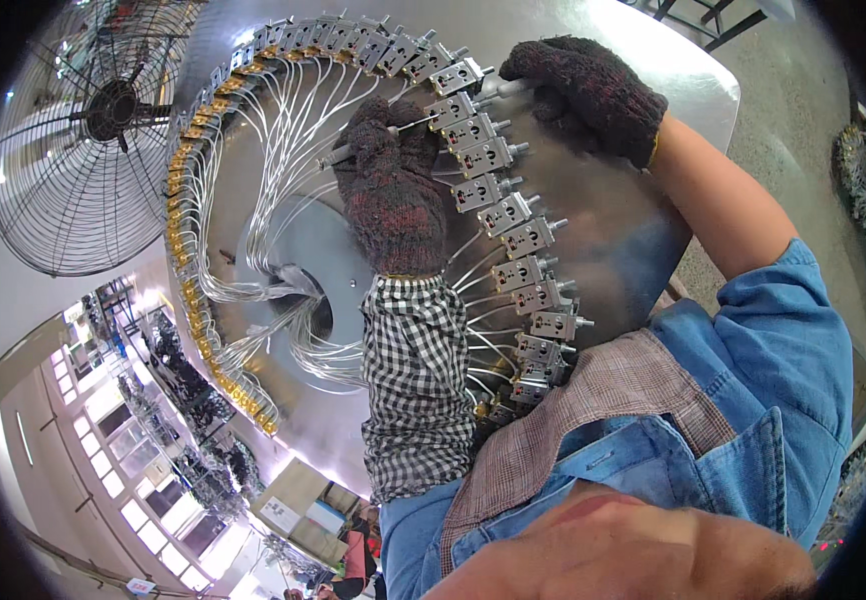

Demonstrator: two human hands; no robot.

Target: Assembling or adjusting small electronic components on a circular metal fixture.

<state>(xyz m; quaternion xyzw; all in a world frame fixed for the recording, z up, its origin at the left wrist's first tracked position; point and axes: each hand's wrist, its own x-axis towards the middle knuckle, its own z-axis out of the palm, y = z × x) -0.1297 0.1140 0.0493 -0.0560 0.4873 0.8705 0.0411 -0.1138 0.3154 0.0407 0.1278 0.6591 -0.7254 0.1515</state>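
Note:
My left hand (391, 190), in a dark knitted glove with a checked sleeve, is closed around a slim screwdriver (335, 157). Its thin shaft reaches the side of a small metal thermostat-like unit (450, 110) in the curved row. On the other side of that unit, my right hand (593, 95), gloved alike, has its fingers closed on a short grey cylindrical piece (511, 89). This piece lines up with the unit's spindle; whether it is a knob or a tool's end, I cannot tell. More such units (528, 238) continue down toward my chest, each with a threaded spindle pointing outward.
White wires (273, 150) run from the units to a hole in a round grey disc (333, 215). Brass-coloured parts (191, 280) line the ring's left side. A large wire-cage fan (113, 110) stands at the left. The metal table (603, 210) has an edge at the right.

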